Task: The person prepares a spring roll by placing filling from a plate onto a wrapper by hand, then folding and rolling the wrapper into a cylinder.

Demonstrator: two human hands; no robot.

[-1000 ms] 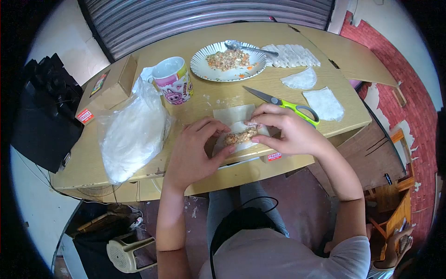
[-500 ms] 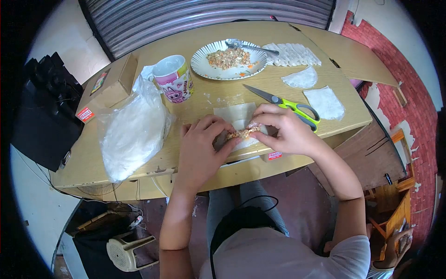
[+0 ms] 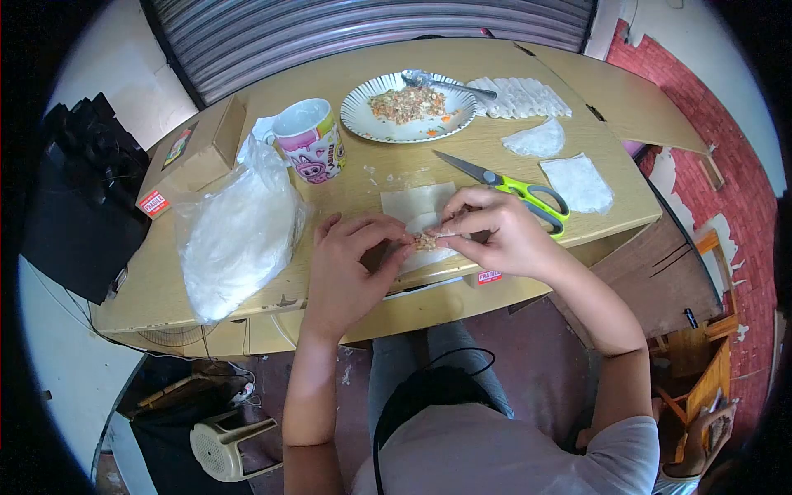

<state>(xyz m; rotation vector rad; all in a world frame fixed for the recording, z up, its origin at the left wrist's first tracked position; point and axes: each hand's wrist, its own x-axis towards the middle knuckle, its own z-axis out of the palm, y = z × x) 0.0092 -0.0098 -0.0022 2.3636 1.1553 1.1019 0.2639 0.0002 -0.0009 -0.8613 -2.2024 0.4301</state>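
A square white spring roll wrapper [image 3: 412, 202] lies flat near the table's front edge. On it is a small strip of minced filling [image 3: 426, 242] with orange bits. My left hand [image 3: 359, 256] presses thumb and fingertips against the filling's left end. At the other end, my right hand [image 3: 503, 235] pinches the filling between thumb and fingers, covering part of the wrapper. Just beyond my right hand lie green-handled scissors [image 3: 516, 186], partly spread. Farther back, a white paper plate [image 3: 355, 115] carries more filling [image 3: 408, 105] and a metal spoon [image 3: 450, 84].
Finished white rolls [image 3: 520, 97] lie in a row at the back right. Nearer are a folded wrapper [image 3: 535, 139] and a square one [image 3: 577, 183]. To the left are a printed mug [image 3: 312, 144], a plastic bag of white contents [image 3: 239, 235] and a cardboard box [image 3: 194, 153].
My fingertips have come closer together around the filling, and less of its length shows between them. My left hand's fingers are straighter. The things on the table stay put.
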